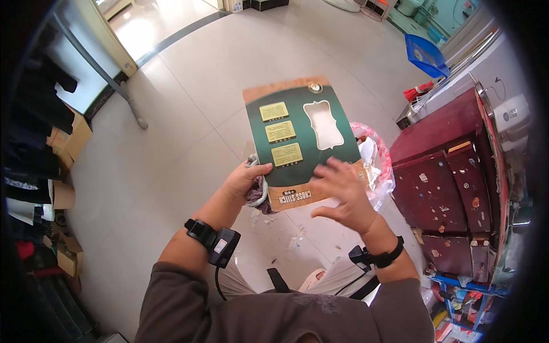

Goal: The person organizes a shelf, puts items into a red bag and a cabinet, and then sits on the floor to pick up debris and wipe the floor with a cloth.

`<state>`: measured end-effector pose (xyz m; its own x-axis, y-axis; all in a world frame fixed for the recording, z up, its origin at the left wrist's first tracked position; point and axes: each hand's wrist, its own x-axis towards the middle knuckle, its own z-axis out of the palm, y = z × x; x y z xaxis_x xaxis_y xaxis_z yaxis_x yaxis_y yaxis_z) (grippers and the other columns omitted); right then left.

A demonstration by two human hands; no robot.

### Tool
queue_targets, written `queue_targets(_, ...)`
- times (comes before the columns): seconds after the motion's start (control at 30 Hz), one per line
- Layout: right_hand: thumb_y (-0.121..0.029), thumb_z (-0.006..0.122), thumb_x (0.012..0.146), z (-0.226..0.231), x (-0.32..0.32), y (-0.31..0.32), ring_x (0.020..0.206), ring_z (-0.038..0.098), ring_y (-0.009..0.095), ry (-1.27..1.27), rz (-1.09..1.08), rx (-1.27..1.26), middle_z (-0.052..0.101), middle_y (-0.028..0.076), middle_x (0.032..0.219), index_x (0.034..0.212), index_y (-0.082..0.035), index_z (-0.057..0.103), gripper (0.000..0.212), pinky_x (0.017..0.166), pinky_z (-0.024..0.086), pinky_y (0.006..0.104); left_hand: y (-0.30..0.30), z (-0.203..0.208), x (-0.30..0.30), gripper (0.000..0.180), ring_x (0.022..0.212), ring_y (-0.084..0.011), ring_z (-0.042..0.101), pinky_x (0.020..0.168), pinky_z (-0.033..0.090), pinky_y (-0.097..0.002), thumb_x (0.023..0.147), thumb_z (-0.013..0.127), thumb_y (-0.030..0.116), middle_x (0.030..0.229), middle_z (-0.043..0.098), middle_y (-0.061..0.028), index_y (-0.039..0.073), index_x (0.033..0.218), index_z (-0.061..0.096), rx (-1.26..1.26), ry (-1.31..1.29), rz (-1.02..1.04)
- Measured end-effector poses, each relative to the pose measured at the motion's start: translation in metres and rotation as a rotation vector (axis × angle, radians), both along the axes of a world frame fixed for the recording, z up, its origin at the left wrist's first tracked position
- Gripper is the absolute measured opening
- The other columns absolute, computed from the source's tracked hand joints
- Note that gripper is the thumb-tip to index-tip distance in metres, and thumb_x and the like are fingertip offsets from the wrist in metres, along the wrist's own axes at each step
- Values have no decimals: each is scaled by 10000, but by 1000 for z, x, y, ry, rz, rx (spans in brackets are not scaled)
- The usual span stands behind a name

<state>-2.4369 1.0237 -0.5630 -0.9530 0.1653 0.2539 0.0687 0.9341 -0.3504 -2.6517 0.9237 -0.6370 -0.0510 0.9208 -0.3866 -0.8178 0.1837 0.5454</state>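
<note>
Cardboard (305,146), green and brown, hung above the tiled floor (189,131), its left edge pinched in the left hand (241,182) beside bundled purple cloth (257,196); the right hand (346,197), blurred, splayed by its lower right, contact unclear. It partly hid a pink-rimmed bin (385,157); a red cabinet (437,191) stood further right.

The cardboard packet (302,143) is dark green with orange-brown wood-grain bands and yellow text panels (279,132). Right of the packet, the bin liner (384,151) shows pink, the pale-spotted cabinet (433,194) maroon.
</note>
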Motion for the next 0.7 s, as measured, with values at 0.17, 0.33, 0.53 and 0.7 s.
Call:
queue_targets(0.17,-317,626,701,-20,9,55,1182,290,321,235,-734,-544,300,252,1244,1162,43,395,629,963,244,362,-3,-5,-3,290,883,-173,548,798,426,-286,750,563,62,970,572,-84,-9,1024,505,-9,130,-17)
queue_targets(0.33,-65,525,799,-33,9,63,674,540,82,388,-687,-1379,569,34,779,876,-3,511,100,639,457,199,-5,-4,-2,318,854,-166,555,761,447,-281,783,558,162,953,570,-89,-10,1041,486,-91,195,-29)
queue_targets(0.53,-150,575,783,-33,2,60,698,510,77,321,-751,-1303,547,27,770,852,-9,504,172,649,427,196,-10,13,-1,307,826,-163,562,724,460,-276,780,566,160,950,568,-96,-19,1019,498,-27,120,-4)
queue_targets(0.7,-197,578,785,-38,-3,62,733,505,80,134,-870,-925,553,25,798,887,-11,513,222,664,420,201,-2,9,8,276,774,-146,556,680,453,-264,740,612,124,895,579,-74,-12,966,530,-2,201,106)
